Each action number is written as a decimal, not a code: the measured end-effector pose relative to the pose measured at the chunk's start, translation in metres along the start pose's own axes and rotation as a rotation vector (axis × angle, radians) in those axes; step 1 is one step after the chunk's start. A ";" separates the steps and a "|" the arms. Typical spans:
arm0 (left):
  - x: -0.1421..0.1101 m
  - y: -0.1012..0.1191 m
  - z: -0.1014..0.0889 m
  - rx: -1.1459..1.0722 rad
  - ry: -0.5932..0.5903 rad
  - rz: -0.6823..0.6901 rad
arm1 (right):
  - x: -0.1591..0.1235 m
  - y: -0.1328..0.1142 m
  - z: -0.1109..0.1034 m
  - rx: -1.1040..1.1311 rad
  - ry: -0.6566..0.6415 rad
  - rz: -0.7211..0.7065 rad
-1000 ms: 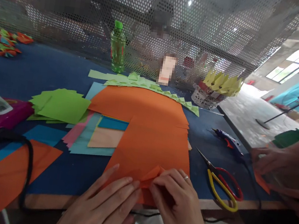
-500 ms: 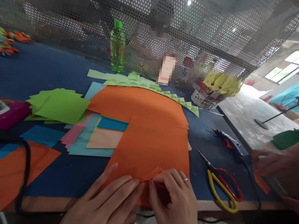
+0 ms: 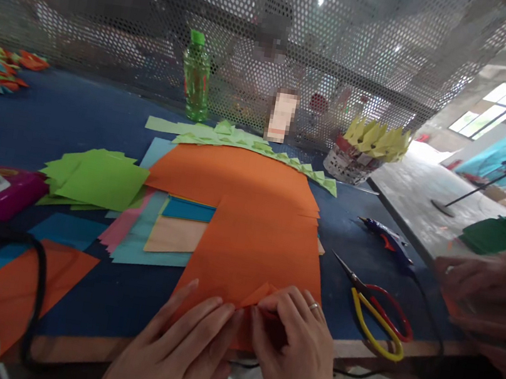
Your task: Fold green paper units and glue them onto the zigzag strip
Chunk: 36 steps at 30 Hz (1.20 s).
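Note:
A small folded piece of orange paper (image 3: 261,293) lies over the large orange sheets (image 3: 264,242) at the table's front edge. My right hand (image 3: 299,342), with a ring on one finger, is closed in a pinch on that piece. Close on its left, my left hand (image 3: 186,347) presses the same piece with its fingers together, thumb side hidden. The fingertips of both hands nearly meet. Scissors (image 3: 371,308) with one red and one yellow handle lie right of my right hand. Behind them rests a blue glue gun (image 3: 386,236).
Green paper squares (image 3: 97,179), blue strips (image 3: 64,229) and a magenta device (image 3: 4,203) with a black cord lie left. At the back stand a green bottle (image 3: 196,80) and a basket (image 3: 349,164) below a perforated metal screen (image 3: 172,32). Another person's hands (image 3: 481,280) work at the right edge.
My hands keep almost the same hold on the orange paper. The other person's hands at the right have shifted slightly right. The view has moved a little.

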<state>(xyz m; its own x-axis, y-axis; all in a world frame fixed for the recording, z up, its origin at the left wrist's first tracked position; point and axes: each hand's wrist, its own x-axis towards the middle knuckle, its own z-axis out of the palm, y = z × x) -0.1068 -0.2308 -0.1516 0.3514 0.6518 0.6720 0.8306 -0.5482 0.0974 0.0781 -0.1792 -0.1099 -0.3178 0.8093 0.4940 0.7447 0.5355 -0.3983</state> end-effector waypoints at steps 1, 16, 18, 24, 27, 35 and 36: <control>0.000 -0.001 0.000 0.006 0.015 0.015 | 0.000 0.000 0.000 0.001 -0.002 0.001; 0.007 -0.002 -0.001 -0.011 0.033 -0.015 | -0.001 0.000 -0.001 0.063 -0.002 0.026; 0.007 -0.001 -0.002 -0.002 0.013 -0.032 | -0.001 0.001 -0.001 0.068 -0.006 0.033; 0.006 0.000 -0.004 0.037 -0.027 -0.028 | -0.006 0.003 0.000 0.071 -0.050 0.066; 0.005 -0.003 -0.004 0.054 -0.025 0.001 | -0.006 0.005 0.000 0.070 -0.025 0.083; 0.008 -0.002 -0.005 0.053 -0.030 0.002 | -0.012 0.016 -0.006 0.003 0.023 0.080; 0.008 -0.001 -0.005 0.045 -0.035 -0.014 | -0.013 0.018 -0.007 0.001 0.021 0.077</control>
<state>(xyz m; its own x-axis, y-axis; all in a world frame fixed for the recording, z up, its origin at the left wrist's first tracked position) -0.1073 -0.2277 -0.1422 0.3540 0.6777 0.6445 0.8539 -0.5153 0.0728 0.0994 -0.1818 -0.1183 -0.2470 0.8427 0.4784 0.7660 0.4721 -0.4363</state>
